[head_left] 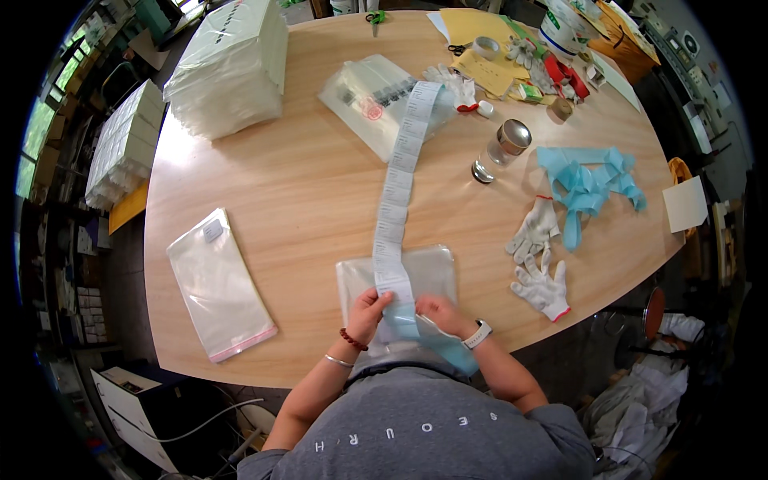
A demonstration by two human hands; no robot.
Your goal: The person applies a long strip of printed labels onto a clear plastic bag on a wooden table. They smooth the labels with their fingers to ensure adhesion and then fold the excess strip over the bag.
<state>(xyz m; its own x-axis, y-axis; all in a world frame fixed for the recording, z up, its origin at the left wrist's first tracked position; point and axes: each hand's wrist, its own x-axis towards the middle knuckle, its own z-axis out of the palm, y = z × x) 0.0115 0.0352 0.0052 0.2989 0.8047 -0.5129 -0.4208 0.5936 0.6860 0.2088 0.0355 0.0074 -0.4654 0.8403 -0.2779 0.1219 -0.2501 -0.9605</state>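
A long strip of white printed labels [394,200] on light blue backing runs down the table toward me. My left hand [370,310] pinches the strip near its lower end, thumb on top. My right hand [444,314], slightly blurred, is just right of the strip with its fingers curled; whether anything is between them is hidden. The bare blue backing [448,349] trails below it past my right wrist. Under both hands lies a stack of clear plastic bags [432,268]. To the left is another stack of bags [220,288] with a small label near its top corner.
A clear bottle [501,151] stands right of the strip, near crumpled blue backing [588,188] and white work gloves [542,288]. A plastic package [360,100] lies under the strip's far end. A tall bag stack [228,72] is back left; green scissors [375,19] lie at the far edge.
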